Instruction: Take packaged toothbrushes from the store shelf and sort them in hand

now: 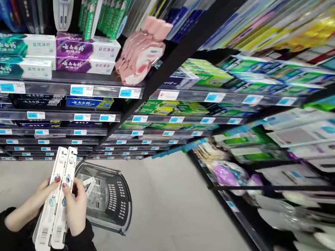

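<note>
Far left: teal-and-white oblong cardboard toothpaste boxes (17,44), glossy, square-edged, stacked flat on a dark shelf (49,83) fronted by a clear strip with white-and-blue paper labels (81,90).

Below, left hand (33,201): fingers closed around a long, narrow white printed package (49,213), thumb flat on its face. Package stands lengthwise before the body, notched at the top, barcode near the bottom.

Directly alongside it, a matching slim white printed package (60,225) with numbered circles, in the right hand (77,209); fingers wrapped behind, thumb pressed on the front. Black sleeves, soft matte cloth, at both wrists.

Above, purple-and-white glossy cardboard boxes (86,53), two high.

Right of the hands, on the smooth grey floor (167,202): a dark grey moulded plastic basket (124,199), rounded corners, slotted walls and base. A small white printed strip (90,184) lies inside.

Higher, pale pink flat-sided containers (140,59) with blocky caps, leaning in a row beside a black upright (185,34).

Far right: blurred, shiny plastic-wrapped packs (289,206) on a rack.
</note>
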### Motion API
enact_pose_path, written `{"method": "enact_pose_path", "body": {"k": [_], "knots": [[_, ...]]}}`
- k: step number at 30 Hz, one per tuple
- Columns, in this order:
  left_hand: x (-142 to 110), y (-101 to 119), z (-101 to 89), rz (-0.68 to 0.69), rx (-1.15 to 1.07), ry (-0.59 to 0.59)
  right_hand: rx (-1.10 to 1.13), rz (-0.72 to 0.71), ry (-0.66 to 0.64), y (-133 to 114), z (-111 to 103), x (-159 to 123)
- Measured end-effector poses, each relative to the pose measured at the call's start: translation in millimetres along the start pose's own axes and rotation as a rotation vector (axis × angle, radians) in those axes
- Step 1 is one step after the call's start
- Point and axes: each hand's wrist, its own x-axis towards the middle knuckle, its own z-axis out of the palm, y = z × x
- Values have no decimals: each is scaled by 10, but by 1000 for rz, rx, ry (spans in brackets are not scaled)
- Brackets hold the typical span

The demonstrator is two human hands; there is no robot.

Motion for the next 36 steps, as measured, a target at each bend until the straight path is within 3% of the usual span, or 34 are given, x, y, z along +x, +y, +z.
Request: {"method": "enact_pose_path", "body": {"k": [4,8,13,16,19,23,26,30,34,36], "knots": [[-80,110,-42,34,3,53,147,13,86,-215,84,-37],[-147,244,-86,98,-58,-101,526,108,176,-426,69,-66],[-151,289,-243,131,-96,-177,651,115,56,-588,-4,-9],[-151,304,-305,134,-91,-177,671,217,-83,-592,-10,25],[-150,316,-343,150,-72,-170,619,257,-139,-560,-6,34],[-119,298,-411,157,-92,-207,387,114,-185,-537,20,17],[-104,291,-450,158,-118,-218,240,52,-106,-552,75,-12],[-156,334,-457,179,-222,-273,239,57,-31,-576,159,-37],[-240,341,-453,51,-278,-398,140,28,7,-553,222,-16],[-256,302,-459,2,-255,-407,3,-10,6,-527,242,3]]}}
